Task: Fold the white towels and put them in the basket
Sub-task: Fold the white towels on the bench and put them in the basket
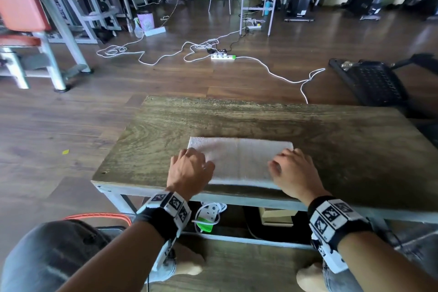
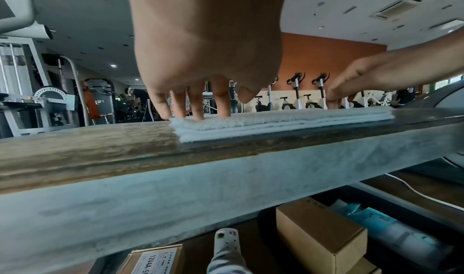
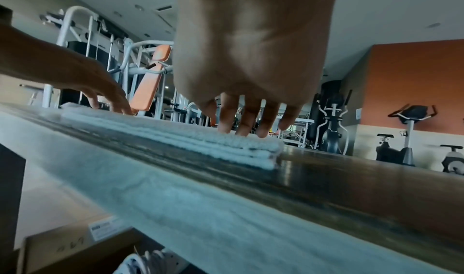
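Note:
A white towel lies folded in several layers, as a flat rectangle, near the front edge of the wooden table. My left hand rests on its left end, and the fingertips touch the top layer with straight fingers. My right hand rests on the right end in the same way, its fingertips pressing the top of the towel. Neither hand grips the cloth. The towel's stacked edges show plainly in the left wrist view.
A black mesh basket sits on the floor past the table's far right corner. White cables and a power strip lie on the floor beyond the table. Cardboard boxes sit under the table. Gym machines stand at the left.

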### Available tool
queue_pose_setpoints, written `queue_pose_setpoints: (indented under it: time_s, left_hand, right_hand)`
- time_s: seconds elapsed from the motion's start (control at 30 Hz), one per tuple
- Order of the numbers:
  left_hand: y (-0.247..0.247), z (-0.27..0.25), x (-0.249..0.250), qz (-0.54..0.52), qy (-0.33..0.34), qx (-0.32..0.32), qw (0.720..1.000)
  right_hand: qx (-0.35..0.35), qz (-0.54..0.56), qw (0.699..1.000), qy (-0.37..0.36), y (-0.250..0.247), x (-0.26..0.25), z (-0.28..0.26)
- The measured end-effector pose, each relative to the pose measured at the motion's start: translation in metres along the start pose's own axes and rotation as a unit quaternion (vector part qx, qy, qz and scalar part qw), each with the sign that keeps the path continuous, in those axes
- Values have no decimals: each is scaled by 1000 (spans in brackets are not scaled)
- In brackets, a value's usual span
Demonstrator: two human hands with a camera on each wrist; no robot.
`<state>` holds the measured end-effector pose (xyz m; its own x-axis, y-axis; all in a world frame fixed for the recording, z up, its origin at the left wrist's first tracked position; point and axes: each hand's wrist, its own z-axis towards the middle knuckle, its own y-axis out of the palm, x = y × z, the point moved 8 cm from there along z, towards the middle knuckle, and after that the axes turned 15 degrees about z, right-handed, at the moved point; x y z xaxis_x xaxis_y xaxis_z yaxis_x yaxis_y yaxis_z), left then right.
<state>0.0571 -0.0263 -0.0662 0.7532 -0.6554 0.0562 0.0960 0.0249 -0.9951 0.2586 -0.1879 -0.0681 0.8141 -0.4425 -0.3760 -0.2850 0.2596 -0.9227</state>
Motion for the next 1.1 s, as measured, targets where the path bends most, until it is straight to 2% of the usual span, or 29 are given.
queue_pose_setpoints:
  time_s: [0.07, 0.13, 0.2, 0.27, 0.33, 0.4, 0.57, 0.97, 1.1]
  left_hand:
    - [-1, 4, 8, 10, 21, 41, 999]
    - [1, 9, 27, -15, 81, 64, 995]
    - [11, 11, 50, -44, 127, 43, 990]
    - [30, 12, 66, -37, 137, -6, 990]
    - [46, 12, 67, 5, 126, -34, 991]
    - [53, 13, 62, 33, 121, -35, 992]
    - [55, 16, 56, 32, 94, -45, 994]
    - [53, 13, 27, 32, 44, -39, 998]
    - [56, 10, 14, 33, 17, -55, 998]
  right_hand:
    - [23, -22, 1000, 2, 1, -10, 6]
    - [30, -2, 999, -35, 11, -27, 13]
    - [2, 41, 997, -60, 32, -46, 21]
    - [-35, 80, 995, -52, 58, -55, 24]
    - [-37, 65, 996, -50, 75, -56, 22]
    - [-32, 45, 997, -46, 77, -53, 21]
    - [-28, 41, 998, -45, 69, -47, 23]
    - [-40, 39, 998, 22, 59, -18, 14]
    - [-46, 32, 998, 31, 54, -9, 10]
